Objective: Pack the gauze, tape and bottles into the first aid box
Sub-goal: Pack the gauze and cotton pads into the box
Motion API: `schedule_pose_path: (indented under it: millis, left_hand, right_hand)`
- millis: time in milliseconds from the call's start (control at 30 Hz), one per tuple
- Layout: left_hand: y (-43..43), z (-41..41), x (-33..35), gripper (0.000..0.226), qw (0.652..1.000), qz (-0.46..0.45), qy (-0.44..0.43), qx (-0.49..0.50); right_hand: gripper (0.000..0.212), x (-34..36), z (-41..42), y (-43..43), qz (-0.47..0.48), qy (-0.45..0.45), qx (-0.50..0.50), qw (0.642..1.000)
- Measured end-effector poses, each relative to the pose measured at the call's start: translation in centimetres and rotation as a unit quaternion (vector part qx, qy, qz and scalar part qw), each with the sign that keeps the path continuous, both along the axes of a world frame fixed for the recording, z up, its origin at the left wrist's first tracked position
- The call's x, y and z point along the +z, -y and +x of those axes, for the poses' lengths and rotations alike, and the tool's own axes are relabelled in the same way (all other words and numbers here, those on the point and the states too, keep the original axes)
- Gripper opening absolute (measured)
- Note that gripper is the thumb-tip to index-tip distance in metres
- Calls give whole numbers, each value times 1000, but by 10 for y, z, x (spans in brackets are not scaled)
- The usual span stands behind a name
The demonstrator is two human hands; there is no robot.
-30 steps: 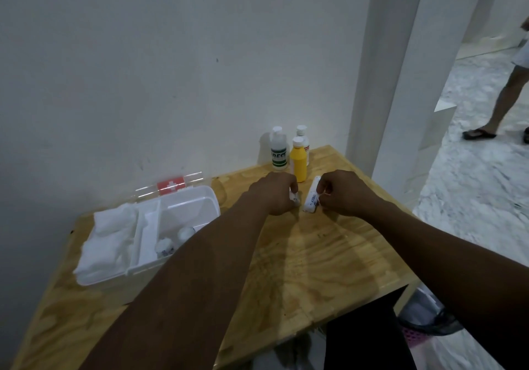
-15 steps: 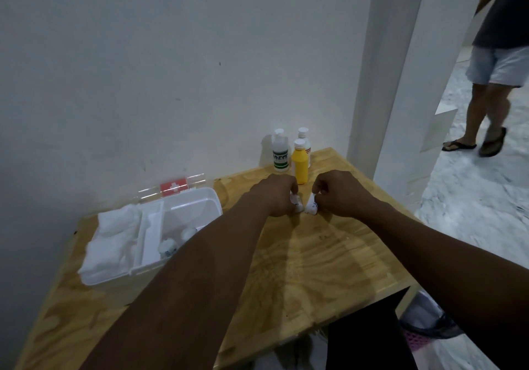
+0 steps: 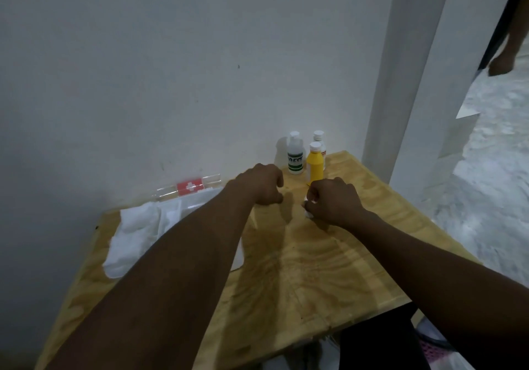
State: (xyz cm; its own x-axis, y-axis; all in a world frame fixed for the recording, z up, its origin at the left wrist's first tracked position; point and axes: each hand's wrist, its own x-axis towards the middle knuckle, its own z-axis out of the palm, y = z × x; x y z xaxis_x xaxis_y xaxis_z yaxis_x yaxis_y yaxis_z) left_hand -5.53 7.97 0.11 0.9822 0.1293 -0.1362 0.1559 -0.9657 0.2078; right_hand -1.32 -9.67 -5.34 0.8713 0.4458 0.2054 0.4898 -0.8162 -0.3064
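Held: small white item [image 3: 308,213], pinched low in the curled fingers of the right hand [image 3: 335,202], at the table [image 3: 329,278]. It is mostly hidden, possibly a tape roll or a small bottle. Judged light and firm enough for a fingertip pinch. Left hand [image 3: 264,185]: fingers curled under, near the right hand but apart from it; whether it holds anything cannot be told. Bottles: three, upright, clustered by the wall: clear bottle [image 3: 295,156] with green label, yellow bottle [image 3: 315,166], third bottle [image 3: 320,145] behind. Capped plastic, likely light but smooth; best taken round the body, not the cap. Gauze [image 3: 134,235]: soft and limp, draped over the left end of the first aid box [image 3: 197,199], whose lid [image 3: 190,188] stands open against the wall. Surface: bare plywood, level, not slippery. Room: white wall, white pillar [image 3: 400,83], pale marbled floor [image 3: 486,183] at right.
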Motion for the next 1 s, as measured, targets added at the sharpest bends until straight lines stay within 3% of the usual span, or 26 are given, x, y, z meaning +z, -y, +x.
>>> schedule_pose_path:
  millis: [233,400,600,700,900,1000]
  left_hand:
    - [-31,-18,6,36,997,57,10,58]
    - [-33,-23,4,38,986,132,55,87]
    - [-30,-39,16,43,965,199,41,166]
    - [-31,-46,24,46,960,181,52,208]
    - [-30,-52,29,15,968,112,84,208]
    - [-25,-49,30,16,969,94,107,201]
  right_hand:
    - [27,7,-7,-11,-48,-2,-18,999]
    - [26,6,-8,-12,-41,-9,-10,999]
    - [26,8,-8,-12,-32,-18,-10,999]
    - [23,10,-10,-15,-33,-21,-7,999]
    - [22,10,-12,-16,-31,-26,-5,999]
    - [22,11,-12,-15,-27,-30,-6,999]
